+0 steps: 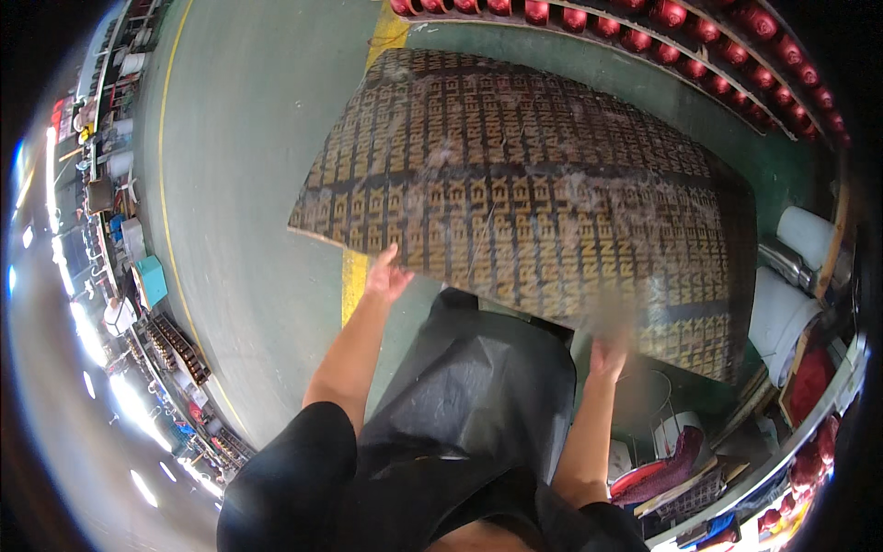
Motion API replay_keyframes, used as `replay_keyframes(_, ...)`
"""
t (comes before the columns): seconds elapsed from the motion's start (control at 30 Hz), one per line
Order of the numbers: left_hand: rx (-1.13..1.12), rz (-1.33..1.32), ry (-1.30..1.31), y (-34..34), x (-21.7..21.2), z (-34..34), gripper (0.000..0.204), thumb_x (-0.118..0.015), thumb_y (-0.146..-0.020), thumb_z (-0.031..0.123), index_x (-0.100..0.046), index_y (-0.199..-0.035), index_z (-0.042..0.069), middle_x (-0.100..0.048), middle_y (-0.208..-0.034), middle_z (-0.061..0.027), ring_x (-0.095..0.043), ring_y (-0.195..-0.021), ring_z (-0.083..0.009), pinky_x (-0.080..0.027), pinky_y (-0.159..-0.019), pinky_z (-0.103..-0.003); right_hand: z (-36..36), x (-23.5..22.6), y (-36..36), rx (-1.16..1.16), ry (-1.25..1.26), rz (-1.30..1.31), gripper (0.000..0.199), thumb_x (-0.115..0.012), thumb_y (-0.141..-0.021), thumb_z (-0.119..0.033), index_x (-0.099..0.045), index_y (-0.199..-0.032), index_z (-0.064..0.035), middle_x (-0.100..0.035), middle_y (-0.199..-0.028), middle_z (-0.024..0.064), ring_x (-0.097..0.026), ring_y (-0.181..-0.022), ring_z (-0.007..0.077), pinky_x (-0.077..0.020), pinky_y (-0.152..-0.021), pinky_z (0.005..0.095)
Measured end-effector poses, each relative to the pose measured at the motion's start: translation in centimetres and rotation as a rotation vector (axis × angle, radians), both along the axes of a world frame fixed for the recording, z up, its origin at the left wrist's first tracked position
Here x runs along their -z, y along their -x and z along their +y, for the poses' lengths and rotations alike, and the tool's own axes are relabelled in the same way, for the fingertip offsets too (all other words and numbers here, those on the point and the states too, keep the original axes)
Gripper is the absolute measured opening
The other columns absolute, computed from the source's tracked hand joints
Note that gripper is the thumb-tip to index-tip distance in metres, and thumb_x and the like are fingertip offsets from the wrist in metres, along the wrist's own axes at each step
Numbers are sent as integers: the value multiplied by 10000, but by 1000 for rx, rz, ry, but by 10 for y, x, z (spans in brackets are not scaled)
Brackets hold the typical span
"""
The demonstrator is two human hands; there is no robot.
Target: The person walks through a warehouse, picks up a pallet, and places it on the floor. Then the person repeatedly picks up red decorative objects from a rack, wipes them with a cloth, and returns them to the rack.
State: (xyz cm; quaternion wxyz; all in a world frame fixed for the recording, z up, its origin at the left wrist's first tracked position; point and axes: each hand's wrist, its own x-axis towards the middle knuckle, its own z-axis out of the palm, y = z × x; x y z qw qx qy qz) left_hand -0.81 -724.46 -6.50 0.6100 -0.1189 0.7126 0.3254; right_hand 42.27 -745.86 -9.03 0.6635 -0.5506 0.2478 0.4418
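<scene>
A large dark plywood board (515,193) with rows of yellow print and pale scuffs lies across the view in front of me. My left hand (390,276) is closed on its near edge toward the left corner, the thumb showing against the face. Farther right along the same edge, my right hand (607,357) is closed on the board too. A smeared patch hides part of the board just above that hand. Between my forearms hangs a black apron (469,377) over my front.
Rows of shiny red round pieces (635,39) stand on racks at the far right. White buckets (780,322) sit beside the board's right end. A yellow line (353,285) runs over the green floor (239,184) under the board. Benches with small parts (179,350) line the left.
</scene>
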Motion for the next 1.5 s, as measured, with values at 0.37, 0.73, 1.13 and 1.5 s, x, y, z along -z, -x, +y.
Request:
replay_keyframes(0.37,-58,-25,3,31,163,-83,397,-586,-942,419,-598,-1102,56,-656,-1060,-47,-628,-943,-219,-521,-862,-389,-37,127,32,244,344,267,472,-641,-906,-402,-548,-1231,-73,-620,-1188,140,-596,-1088,350,-482,-920,569)
replay_keyframes(0.73,-49,184,95,12,168,-89,444,-717,-834,437,-612,-1064,72,-664,-950,-46,-638,-784,-196,-548,-638,-318,-66,174,12,-11,453,45,386,-680,-880,-437,-635,-995,-71,-644,-866,49,-603,-747,189,-503,-622,331)
replay_keyframes(1.13,-142,20,42,5,128,-78,512,-619,-903,486,-578,-1155,42,-650,-1089,-63,-627,-965,-226,-517,-801,-356,-83,121,3,-221,327,17,639,-631,-902,-461,-479,-1317,0,-576,-1234,120,-582,-1055,264,-527,-851,392)
replay_keyframes(1.5,-119,-33,-80,14,172,-87,555,-734,-802,509,-545,-1091,75,-617,-942,-43,-564,-708,-182,-453,-577,-320,-63,153,18,-299,286,-268,546,-637,-902,-457,-556,-1199,-6,-625,-1104,106,-608,-939,229,-532,-803,370)
